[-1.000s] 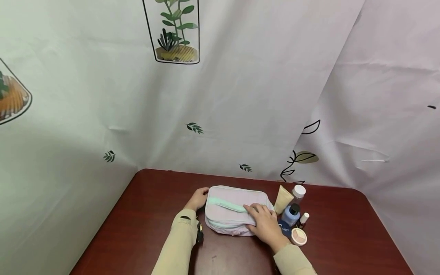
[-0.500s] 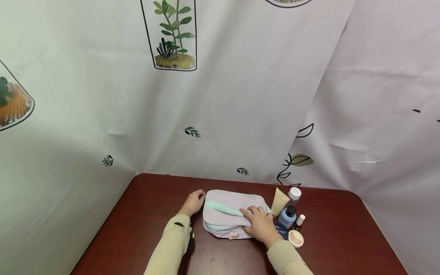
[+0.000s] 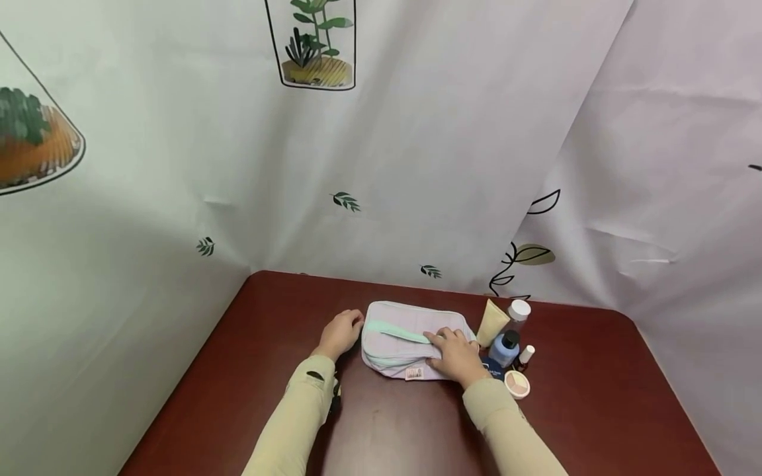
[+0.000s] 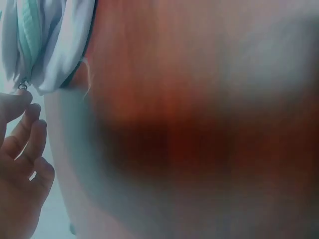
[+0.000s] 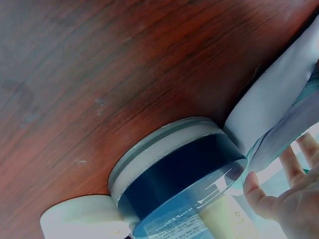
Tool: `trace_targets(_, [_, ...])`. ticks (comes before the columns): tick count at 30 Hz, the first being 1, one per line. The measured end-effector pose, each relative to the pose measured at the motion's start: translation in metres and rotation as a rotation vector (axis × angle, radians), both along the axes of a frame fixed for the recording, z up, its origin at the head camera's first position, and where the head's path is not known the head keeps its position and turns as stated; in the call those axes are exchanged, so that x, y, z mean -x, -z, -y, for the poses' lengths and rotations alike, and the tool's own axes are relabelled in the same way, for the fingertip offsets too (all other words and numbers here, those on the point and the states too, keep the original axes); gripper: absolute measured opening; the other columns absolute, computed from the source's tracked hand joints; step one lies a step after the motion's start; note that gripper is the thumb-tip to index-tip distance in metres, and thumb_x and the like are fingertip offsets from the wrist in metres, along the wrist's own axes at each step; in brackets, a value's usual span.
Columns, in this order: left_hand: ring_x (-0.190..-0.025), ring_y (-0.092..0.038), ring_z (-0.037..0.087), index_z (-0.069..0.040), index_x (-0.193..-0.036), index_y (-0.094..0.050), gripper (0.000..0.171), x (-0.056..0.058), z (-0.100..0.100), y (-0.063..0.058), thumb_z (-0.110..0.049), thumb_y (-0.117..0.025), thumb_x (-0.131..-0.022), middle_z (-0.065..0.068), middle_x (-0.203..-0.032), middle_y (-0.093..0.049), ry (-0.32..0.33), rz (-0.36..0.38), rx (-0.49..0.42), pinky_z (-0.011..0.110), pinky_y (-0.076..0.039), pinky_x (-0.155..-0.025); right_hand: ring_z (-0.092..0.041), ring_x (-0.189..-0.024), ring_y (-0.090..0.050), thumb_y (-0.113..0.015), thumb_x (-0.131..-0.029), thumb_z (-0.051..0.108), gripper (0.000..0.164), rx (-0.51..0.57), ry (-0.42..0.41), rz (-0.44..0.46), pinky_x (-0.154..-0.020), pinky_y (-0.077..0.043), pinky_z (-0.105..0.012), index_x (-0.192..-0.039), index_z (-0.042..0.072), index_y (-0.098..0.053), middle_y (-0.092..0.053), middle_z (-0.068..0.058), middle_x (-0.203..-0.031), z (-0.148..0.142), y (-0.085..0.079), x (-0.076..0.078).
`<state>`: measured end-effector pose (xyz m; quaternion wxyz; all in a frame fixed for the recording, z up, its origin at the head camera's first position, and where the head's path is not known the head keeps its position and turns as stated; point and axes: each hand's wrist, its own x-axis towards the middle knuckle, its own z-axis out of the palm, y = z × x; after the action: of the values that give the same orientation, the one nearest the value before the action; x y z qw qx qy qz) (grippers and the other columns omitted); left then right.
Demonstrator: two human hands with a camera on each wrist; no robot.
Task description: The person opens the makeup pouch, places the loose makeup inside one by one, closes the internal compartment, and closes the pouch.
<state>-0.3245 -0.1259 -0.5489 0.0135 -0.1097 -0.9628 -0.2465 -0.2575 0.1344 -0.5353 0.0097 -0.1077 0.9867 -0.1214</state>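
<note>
1. Backdrop: pale, leaf-printed cloth (image 3: 417,145) behind a reddish-brown counter (image 3: 595,396).
2. Pink bag (image 3: 394,346): lying on the counter, mint handle (image 3: 397,332) uppermost.
3. Left hand (image 3: 339,334): at the bag's left end, fingers pinching the zipper pull (image 4: 22,86).
4. Right hand (image 3: 457,355): fingers released, spread over the bag's right part.
5. Right of bag, grouped closely: cream tube (image 3: 491,324), white-capped bottle (image 3: 519,311), blue bottle (image 3: 503,352), small bottle (image 3: 526,356), navy container (image 5: 179,172), three-toned compact (image 3: 516,384).

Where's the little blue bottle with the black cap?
In the head view, the blue bottle stands right of the pale pink bag, between the cream tube behind it and the round compact in front.
</note>
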Motion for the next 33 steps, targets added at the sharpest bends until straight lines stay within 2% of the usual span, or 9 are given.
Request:
trace_targets(6, [-0.08, -0.059, 0.02, -0.015, -0.092, -0.062, 0.006, -0.013, 0.002, -0.002, -0.019, -0.058, -0.091, 0.0, -0.086, -0.059, -0.068, -0.048, 0.001, 0.04, -0.047, -0.066, -0.029, -0.104, -0.045, -0.071, -0.077, 0.041, 0.057, 0.007, 0.021, 0.028, -0.076, -0.037, -0.057, -0.13, 0.025, -0.056, -0.053, -0.005, -0.115, 0.001, -0.005, 0.012])
trace_targets(12, [-0.082, -0.06, 0.024, -0.016, -0.092, -0.061, 0.006, -0.033, 0.003, 0.001, -0.021, -0.058, -0.091, 0.001, -0.087, -0.061, -0.118, -0.041, -0.011, 0.042, -0.047, -0.065, -0.03, -0.105, -0.045, -0.07, -0.078, 0.043, 0.058, 0.008, 0.043, 0.037, -0.076, -0.038, -0.058, -0.131, 0.025, -0.055, -0.053, -0.006, -0.117, 0.001, -0.009, 0.017])
trace_targets(14, [-0.079, -0.061, 0.024, -0.015, -0.089, -0.059, 0.004, -0.043, 0.002, 0.003, -0.019, -0.059, -0.091, 0.002, -0.086, -0.061, -0.13, -0.053, -0.045, 0.041, -0.046, -0.063, -0.03, -0.105, -0.045, -0.069, -0.078, 0.043, 0.058, 0.009, 0.047, 0.049, -0.076, -0.038, -0.058, -0.131, 0.025, -0.055, -0.053, -0.005, -0.118, 0.001, -0.009, 0.016])
trace_targets(18, [-0.073, -0.06, 0.024, -0.013, -0.084, -0.058, 0.006, -0.064, -0.004, 0.01, -0.015, -0.06, -0.089, 0.003, -0.082, -0.06, -0.155, -0.128, -0.137, 0.04, -0.045, -0.06, -0.031, -0.106, -0.044, -0.069, -0.078, 0.042, 0.058, 0.03, 0.056, 0.061, -0.077, -0.036, -0.059, -0.131, 0.024, -0.055, -0.053, -0.006, -0.118, 0.002, -0.009, 0.014])
trace_targets(21, [-0.073, -0.06, 0.023, -0.011, -0.083, -0.059, 0.005, -0.079, -0.012, 0.014, -0.012, -0.061, -0.088, 0.003, -0.08, -0.059, -0.177, -0.184, -0.21, 0.039, -0.046, -0.062, -0.031, -0.106, -0.044, -0.07, -0.078, 0.042, 0.058, 0.04, 0.056, 0.06, -0.076, -0.036, -0.059, -0.131, 0.024, -0.055, -0.053, -0.005, -0.117, 0.002, -0.008, 0.013])
trace_targets(24, [-0.071, -0.058, 0.021, -0.01, -0.083, -0.06, 0.005, -0.091, -0.021, 0.018, -0.012, -0.062, -0.087, 0.002, -0.079, -0.057, -0.205, -0.203, -0.273, 0.037, -0.046, -0.063, -0.03, -0.104, -0.045, -0.07, -0.077, 0.042, 0.058, 0.053, 0.057, 0.064, -0.075, -0.036, -0.057, -0.131, 0.024, -0.055, -0.054, -0.005, -0.116, 0.001, -0.004, 0.011])
trace_targets(26, [-0.071, -0.056, 0.019, -0.009, -0.084, -0.06, 0.005, -0.096, -0.027, 0.019, -0.012, -0.062, -0.088, 0.001, -0.079, -0.056, -0.206, -0.174, -0.313, 0.036, -0.045, -0.064, -0.03, -0.103, -0.045, -0.071, -0.077, 0.041, 0.059, 0.063, 0.058, 0.069, -0.074, -0.036, -0.056, -0.131, 0.024, -0.055, -0.054, -0.005, -0.115, 0.0, -0.003, 0.01])
trace_targets(30, [-0.074, -0.054, 0.019, -0.009, -0.086, -0.057, 0.006, -0.101, -0.03, 0.02, -0.013, -0.059, -0.09, 0.001, -0.082, -0.054, -0.185, -0.06, -0.372, 0.035, -0.043, -0.065, -0.03, -0.101, -0.046, -0.073, -0.075, 0.039, 0.059, 0.089, 0.057, 0.085, -0.072, -0.036, -0.055, -0.13, 0.023, -0.056, -0.055, -0.006, -0.113, 0.001, -0.002, 0.007])
trace_targets(33, [-0.075, -0.053, 0.018, -0.013, -0.088, -0.057, 0.006, -0.105, -0.027, 0.022, -0.017, -0.057, -0.092, -0.001, -0.084, -0.052, -0.183, -0.002, -0.35, 0.037, -0.041, -0.064, -0.031, -0.102, -0.046, -0.074, -0.074, 0.033, 0.059, 0.099, 0.051, 0.114, -0.073, -0.037, -0.056, -0.13, 0.022, -0.057, -0.055, -0.007, -0.115, 0.003, -0.004, 0.005])
